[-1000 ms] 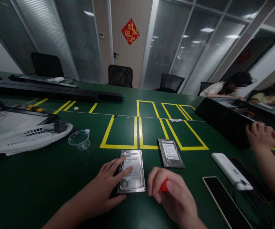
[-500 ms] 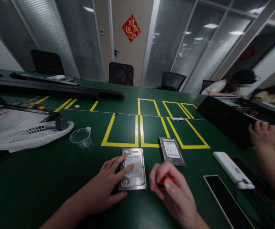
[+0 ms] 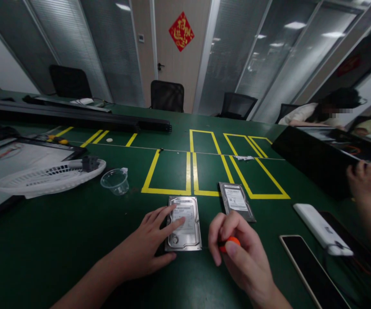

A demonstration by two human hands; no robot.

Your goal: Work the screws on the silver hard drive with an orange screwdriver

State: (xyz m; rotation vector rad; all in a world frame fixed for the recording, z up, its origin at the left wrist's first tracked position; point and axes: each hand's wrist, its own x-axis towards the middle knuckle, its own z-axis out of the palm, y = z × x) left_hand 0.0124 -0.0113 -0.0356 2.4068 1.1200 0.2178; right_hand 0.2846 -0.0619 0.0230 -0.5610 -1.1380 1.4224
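A silver hard drive (image 3: 187, 226) lies flat on the green table (image 3: 59, 240) just in front of me. My left hand (image 3: 148, 244) rests on its left side with the fingers spread flat over the label. My right hand (image 3: 236, 253) is to the right of the drive, fingers curled round a small tool with an orange handle (image 3: 229, 243); the tool's tip is hidden. A second hard drive (image 3: 236, 201) lies a little farther back and to the right, untouched.
A clear plastic cup (image 3: 116, 181) and a white mesh basket (image 3: 48, 178) sit at the left. Yellow tape rectangles (image 3: 169, 171) mark the table beyond the drives. A white power bank (image 3: 322, 228) and a dark phone (image 3: 310, 268) lie at the right, near another person's hand (image 3: 368, 180).
My right hand has turned and closed more tightly on the orange-handled tool. My left hand stays on the drive. The view has shifted slightly.
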